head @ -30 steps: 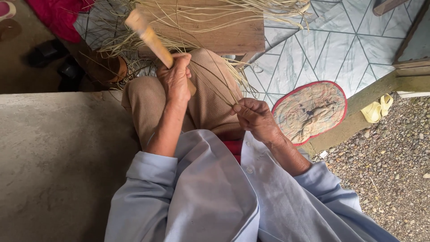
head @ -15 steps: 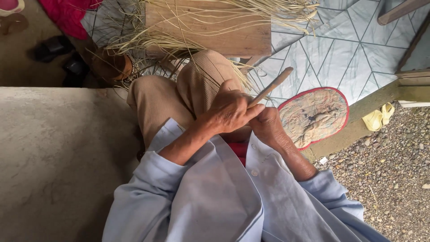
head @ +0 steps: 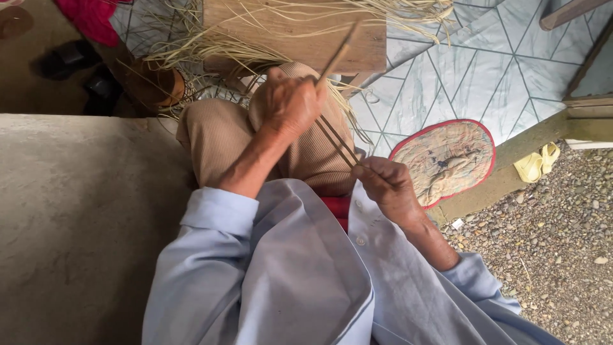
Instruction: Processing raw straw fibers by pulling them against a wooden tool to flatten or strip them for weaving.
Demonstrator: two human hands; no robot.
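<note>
My left hand (head: 288,105) is closed around a thin wooden-handled tool (head: 338,51) that points up and away over my knees. My right hand (head: 386,182) sits lower, near my lap, pinching the near end of thin dark fibre strips (head: 337,142). The strips run taut from my right hand up to my left hand, across my tan trousers (head: 220,137). A heap of pale straw-like strips (head: 211,45) lies past my knees, partly over a wooden board (head: 300,38).
I sit on a grey concrete ledge (head: 76,211). A round padded mat with a red rim (head: 447,160) lies on the tiled floor (head: 485,70) to my right, gravel (head: 549,243) beyond it. Dark sandals (head: 67,61), a brown bowl (head: 156,86) and red cloth (head: 89,16) lie at upper left.
My left hand has swung from near my right hand back up over my knee, with the tool now pointing up. The strips are drawn taut between both hands.
</note>
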